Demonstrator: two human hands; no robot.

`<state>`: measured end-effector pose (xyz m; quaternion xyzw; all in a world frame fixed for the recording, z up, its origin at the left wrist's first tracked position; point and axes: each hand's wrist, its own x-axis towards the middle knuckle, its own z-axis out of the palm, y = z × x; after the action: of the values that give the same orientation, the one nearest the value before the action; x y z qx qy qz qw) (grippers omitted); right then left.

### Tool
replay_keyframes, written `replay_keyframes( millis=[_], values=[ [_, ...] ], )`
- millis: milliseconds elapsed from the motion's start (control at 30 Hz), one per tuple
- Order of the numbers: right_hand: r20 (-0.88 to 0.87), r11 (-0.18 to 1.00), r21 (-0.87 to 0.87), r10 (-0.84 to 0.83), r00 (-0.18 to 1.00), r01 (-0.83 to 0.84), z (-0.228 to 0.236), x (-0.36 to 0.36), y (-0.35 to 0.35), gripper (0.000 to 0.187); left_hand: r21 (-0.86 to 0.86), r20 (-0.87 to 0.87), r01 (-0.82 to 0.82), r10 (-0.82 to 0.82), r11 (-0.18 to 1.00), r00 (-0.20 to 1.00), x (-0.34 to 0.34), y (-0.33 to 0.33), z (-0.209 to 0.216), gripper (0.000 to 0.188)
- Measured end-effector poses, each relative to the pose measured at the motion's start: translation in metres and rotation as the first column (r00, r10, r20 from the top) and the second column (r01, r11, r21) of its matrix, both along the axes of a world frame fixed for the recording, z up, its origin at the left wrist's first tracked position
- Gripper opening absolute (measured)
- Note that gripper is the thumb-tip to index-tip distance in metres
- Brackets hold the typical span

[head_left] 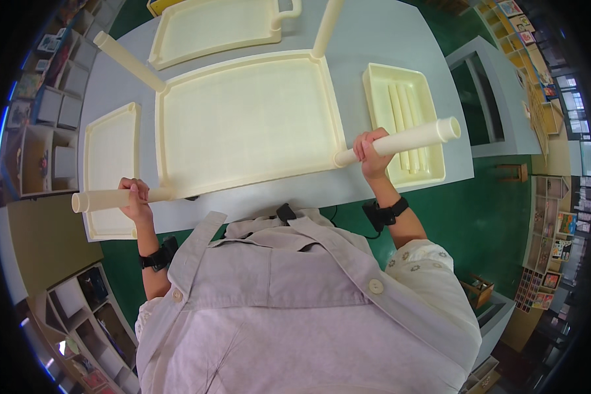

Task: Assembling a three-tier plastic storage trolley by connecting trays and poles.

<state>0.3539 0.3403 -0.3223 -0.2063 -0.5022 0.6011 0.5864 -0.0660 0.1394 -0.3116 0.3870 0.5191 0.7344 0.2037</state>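
Head view: a large cream panel point(246, 121) with a raised rim lies in front of the person, over the middle of the bench point(368, 39); whether all of it rests there, I cannot tell.
Legs: a round tube stands at each corner: far left point(129, 61), far right point(327, 29), near left point(98, 200) and near right point(427, 135).
Left hand: the left hand point(135, 200) is closed around the near-left tube, part-way along it.
Right hand: the right hand point(372, 152) is wrapped around the near-right tube, close to its corner.
Hands together: well apart, one on each side.
Left side: a narrower cream panel point(111, 148), partly covered by the near-left tube.
Far side: another rimmed panel point(213, 33), with a bent tube point(289, 12) at its right end.
Right side: a shallow cream box point(381, 98) with slim tubes point(404, 108) inside, partly behind the near-right tube.
Wrists: a black band point(387, 211) on the right, another point(156, 257) on the left.
Floor: green point(492, 217).
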Motion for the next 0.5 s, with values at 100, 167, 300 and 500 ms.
replay_keyframes(
  millis=[100,167,300,500],
  values=[
    [0.440,0.909,0.415,-0.171,0.881,-0.030,-0.018,0.002,-0.007,0.012,0.010,0.001,0.015,-0.015,1.000,1.000,0.002,0.001,0.000,0.016],
    [0.314,0.984,0.176,-0.039,0.949,-0.018,-0.030,0.000,-0.011,0.014,0.002,0.020,0.021,-0.021,1.000,1.000,0.003,0.001,0.002,0.016],
    [0.226,0.996,0.069,-0.072,0.971,0.058,-0.028,-0.004,-0.012,0.015,0.011,0.042,0.018,-0.018,1.000,0.999,0.004,-0.002,0.002,0.017],
    [0.137,0.940,0.150,-0.326,0.935,0.305,-0.069,0.003,-0.009,0.026,-0.154,-0.106,-0.211,0.196,0.965,0.975,0.005,-0.004,-0.018,0.024]
  ],
)
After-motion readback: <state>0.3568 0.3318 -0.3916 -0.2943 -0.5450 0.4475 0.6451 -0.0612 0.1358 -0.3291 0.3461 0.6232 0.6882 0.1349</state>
